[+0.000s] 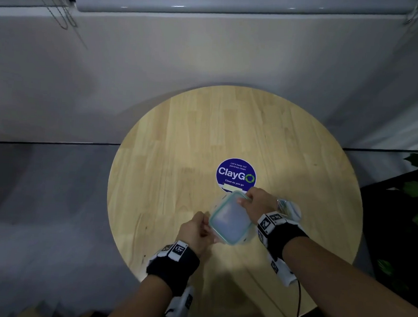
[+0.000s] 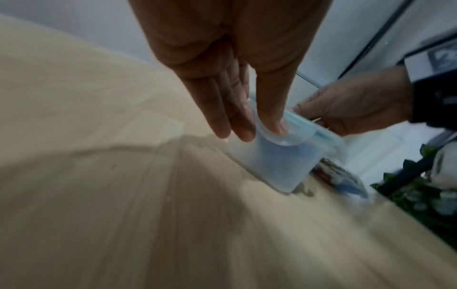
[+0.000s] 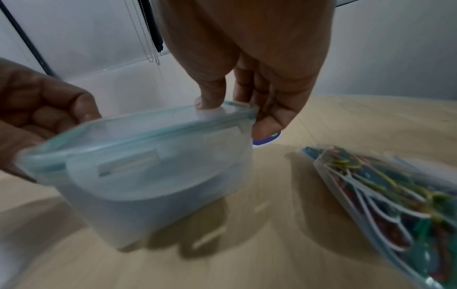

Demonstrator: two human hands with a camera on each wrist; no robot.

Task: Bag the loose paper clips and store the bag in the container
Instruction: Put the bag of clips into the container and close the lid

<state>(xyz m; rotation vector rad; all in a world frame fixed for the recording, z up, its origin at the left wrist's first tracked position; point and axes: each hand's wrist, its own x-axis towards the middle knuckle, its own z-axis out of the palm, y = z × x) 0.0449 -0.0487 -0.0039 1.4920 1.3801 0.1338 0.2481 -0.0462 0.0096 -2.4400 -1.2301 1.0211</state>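
Container (image 1: 231,219), translucent with its teal-rimmed lid (image 3: 158,125) on, is held over the round wooden table (image 1: 179,144): left hand (image 1: 196,231) pinches a latch tab, right hand (image 1: 256,201) grips the far corner. Bag of coloured paper clips (image 3: 385,195) lies on the table just beside the right wrist.
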